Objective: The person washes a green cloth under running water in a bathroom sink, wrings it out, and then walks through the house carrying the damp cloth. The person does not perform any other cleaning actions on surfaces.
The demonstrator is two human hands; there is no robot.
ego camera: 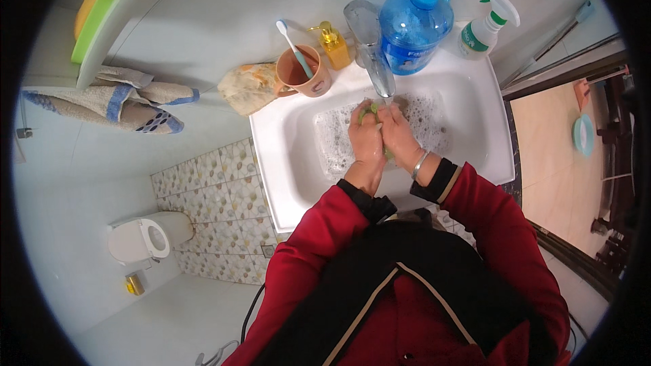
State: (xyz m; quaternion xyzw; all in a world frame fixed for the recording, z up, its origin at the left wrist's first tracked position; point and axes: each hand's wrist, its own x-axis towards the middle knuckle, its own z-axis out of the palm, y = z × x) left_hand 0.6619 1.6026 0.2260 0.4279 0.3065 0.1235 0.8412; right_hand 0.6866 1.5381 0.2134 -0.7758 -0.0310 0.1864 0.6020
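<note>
Both hands are close together in a white washbasin (463, 132), right below the spout of a chrome faucet (379, 68). My left hand (365, 137) and my right hand (399, 132) are closed around a wet green cloth or similar soft thing (388, 153); only bits of it show between the fingers and below the palms. Foamy water (333, 137) lies in the basin around them. The fingertips are partly hidden under the spout. A silver bracelet (419, 164) circles the right wrist.
Along the basin's back stand an orange mug (319, 86) with a toothbrush (295, 48), a yellow pump bottle (335, 51), a large blue pump bottle (414, 25) and a spray bottle (480, 35). A patterned cloth (244, 89) lies beside the mug. A towel (122, 107) hangs at left.
</note>
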